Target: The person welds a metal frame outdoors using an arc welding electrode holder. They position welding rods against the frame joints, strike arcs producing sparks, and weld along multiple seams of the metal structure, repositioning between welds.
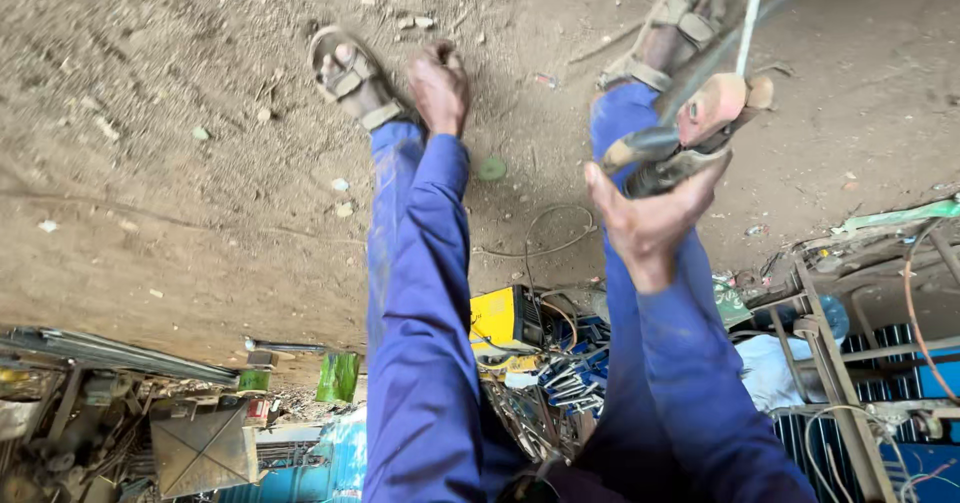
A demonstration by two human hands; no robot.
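Note:
My left hand (440, 85) hangs at the end of a blue sleeve, close to my left sandalled foot (348, 75) on the dirt ground (180, 163). Its fingers are bunched together and point at the ground, with nothing visible in them. My right hand (648, 225) grips a welding electrode holder (690, 133) with a worn orange jaw. A thin pale rod (751, 13) sticks out of the jaw, past my right sandalled foot (680, 25). Both my legs are in blue trousers. The view is upside down, looking back past my legs.
A yellow box-shaped machine (505, 318) sits among tangled cables and metal parts. A loose wire (545, 238) lies on the dirt. Metal frames (840, 383) stand at the right, a green container (340, 375) and scrap metal (110, 358) at the left. Small stones dot the ground.

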